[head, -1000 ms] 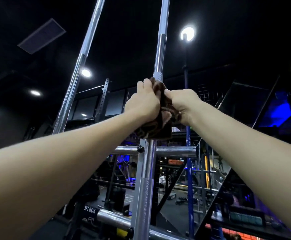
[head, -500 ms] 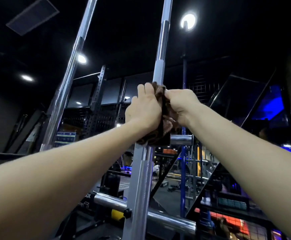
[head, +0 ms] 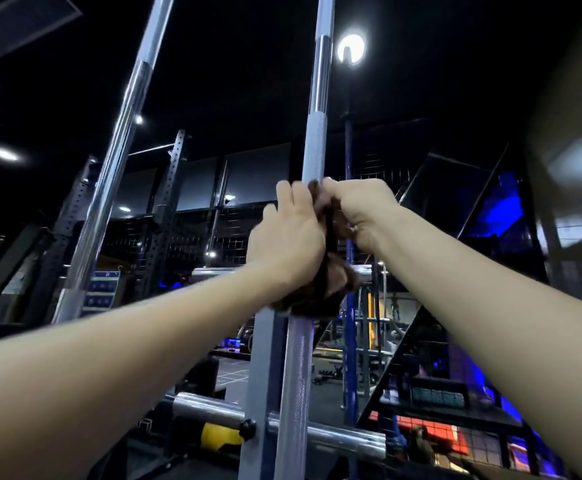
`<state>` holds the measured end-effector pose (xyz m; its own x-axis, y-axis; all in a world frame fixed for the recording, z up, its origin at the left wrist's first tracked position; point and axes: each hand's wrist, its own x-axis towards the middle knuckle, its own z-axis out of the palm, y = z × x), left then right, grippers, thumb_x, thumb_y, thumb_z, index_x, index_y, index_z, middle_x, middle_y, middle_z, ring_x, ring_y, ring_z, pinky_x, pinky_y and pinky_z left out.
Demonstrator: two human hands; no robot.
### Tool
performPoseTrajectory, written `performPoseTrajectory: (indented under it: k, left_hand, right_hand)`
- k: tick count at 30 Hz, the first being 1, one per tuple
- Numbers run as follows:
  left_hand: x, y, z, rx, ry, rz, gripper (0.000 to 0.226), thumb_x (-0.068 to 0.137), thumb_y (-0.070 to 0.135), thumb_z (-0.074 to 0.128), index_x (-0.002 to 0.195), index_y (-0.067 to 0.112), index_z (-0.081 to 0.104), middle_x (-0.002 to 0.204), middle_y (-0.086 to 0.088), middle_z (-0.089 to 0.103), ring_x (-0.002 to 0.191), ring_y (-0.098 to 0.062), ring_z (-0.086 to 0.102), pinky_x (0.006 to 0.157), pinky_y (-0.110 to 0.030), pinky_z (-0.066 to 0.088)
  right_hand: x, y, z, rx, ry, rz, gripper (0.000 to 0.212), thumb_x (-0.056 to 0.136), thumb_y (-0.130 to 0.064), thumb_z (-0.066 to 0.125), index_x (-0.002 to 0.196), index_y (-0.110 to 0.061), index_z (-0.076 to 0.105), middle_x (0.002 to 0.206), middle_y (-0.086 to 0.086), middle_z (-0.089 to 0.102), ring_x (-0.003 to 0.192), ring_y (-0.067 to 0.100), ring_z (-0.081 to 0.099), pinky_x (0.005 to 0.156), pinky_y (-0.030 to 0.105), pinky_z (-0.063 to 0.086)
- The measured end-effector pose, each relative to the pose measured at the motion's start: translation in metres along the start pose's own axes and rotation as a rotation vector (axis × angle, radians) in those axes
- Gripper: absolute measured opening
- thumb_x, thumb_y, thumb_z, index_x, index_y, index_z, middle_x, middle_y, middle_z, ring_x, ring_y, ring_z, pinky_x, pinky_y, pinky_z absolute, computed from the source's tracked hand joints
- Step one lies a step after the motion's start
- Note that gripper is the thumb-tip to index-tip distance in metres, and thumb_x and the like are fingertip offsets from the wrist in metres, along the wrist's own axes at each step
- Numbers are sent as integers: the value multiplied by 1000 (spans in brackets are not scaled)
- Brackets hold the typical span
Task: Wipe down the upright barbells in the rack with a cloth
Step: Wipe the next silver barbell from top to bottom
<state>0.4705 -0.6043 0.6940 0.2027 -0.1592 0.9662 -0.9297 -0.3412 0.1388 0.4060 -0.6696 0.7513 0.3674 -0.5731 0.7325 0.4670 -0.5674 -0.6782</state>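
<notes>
Both hands, left hand and right hand, clamp the brown cloth round the nearer upright barbell. Risk: cloth bunches, loosening grip, or bar tips within the rack.

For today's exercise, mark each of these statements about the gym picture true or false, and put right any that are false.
1. Both hands grip the cloth around the same upright barbell. True: the left hand and right hand hold the brown cloth round the middle barbell.
2. The cloth is white. False: it is dark brown.
3. A second upright barbell stands to the left, untouched. True: the left barbell has no hand on it.
4. The ceiling lights are off. False: a round light glows beside the middle barbell.
5. The left hand hangs idle. False: it grips the cloth.
</notes>
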Motion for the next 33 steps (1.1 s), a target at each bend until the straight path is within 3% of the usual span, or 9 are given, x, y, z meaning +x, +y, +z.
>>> performPoseTrajectory:
  k: [2, 5, 10, 13, 16, 20, 28, 31, 33]
  left_hand:
    - [-41, -11, 4, 34, -62, 66, 27, 100, 36, 33, 114, 13, 32, 123, -7, 33, 106, -33, 47, 64, -39, 30]
    - [-48, -19, 4, -7, -130, 57, 28, 101, 38, 32, 113, 13, 32, 117, -6, 33, 106, -34, 49, 66, -40, 29]
    - [30, 1, 0, -116, 31, -40, 29, 101, 33, 32, 119, 10, 33, 122, -10, 36, 106, -38, 50, 67, -42, 26]
    - [26, 1, 7, -100, 38, -38, 31, 101, 34, 30, 121, 10, 33, 122, -9, 35, 104, -35, 49, 65, -42, 28]
    - [-15, -8, 12, -67, 22, -6, 28, 101, 34, 33, 118, 12, 32, 122, -7, 33, 104, -33, 48, 63, -40, 28]
    - [-92, -27, 10, -21, -186, 65, 34, 98, 45, 34, 113, 15, 28, 116, -2, 30, 106, -26, 48, 64, -35, 32]
    - [-2, -6, 4, -152, -60, -74, 35, 99, 35, 38, 121, 9, 31, 124, -10, 34, 109, -37, 48, 68, -41, 28]
    - [-39, -13, 11, -124, -79, -35, 34, 99, 37, 38, 118, 11, 31, 123, -9, 32, 106, -34, 46, 64, -41, 28]
    - [-76, -22, 15, -70, -135, 7, 35, 98, 39, 39, 118, 11, 31, 122, -7, 31, 106, -31, 46, 63, -39, 31]
  right_hand:
    - [-4, 3, 0, 15, -3, 0, 12, 90, -19, 64, 81, -11, 63, 69, 1, 61, 55, 10, 54, 44, 16, 47]
    - [-7, 9, 5, -8, 4, -37, 14, 88, -15, 68, 74, -14, 65, 62, -1, 61, 53, 7, 54, 46, 17, 48]
    - [0, 8, 1, 6, 79, -76, 38, 85, -1, 66, 50, -14, 60, 35, -6, 48, 35, 5, 44, 37, 16, 38]
    - [-4, 9, 2, 213, 52, 34, 20, 83, -14, 72, 66, -8, 63, 55, 3, 61, 51, 15, 57, 46, 22, 50]
    - [-13, 13, 2, 137, 21, 43, 16, 88, -22, 68, 76, -13, 65, 65, -1, 64, 55, 10, 59, 48, 18, 48]
    - [-26, 18, 1, -1, -15, 8, 4, 88, -17, 68, 88, -13, 66, 62, -4, 65, 46, 3, 59, 45, 17, 47]
    - [-29, 16, 7, -77, 40, -72, 20, 90, -12, 65, 70, -14, 66, 42, -7, 56, 36, 4, 47, 36, 13, 38]
    - [-35, 22, 5, -93, 19, -51, 3, 87, -12, 69, 84, -11, 69, 64, 2, 62, 55, 12, 53, 40, 15, 44]
    - [-43, 30, 5, -63, -7, -24, 10, 87, -10, 68, 80, -15, 63, 72, 3, 63, 62, 14, 57, 46, 18, 52]
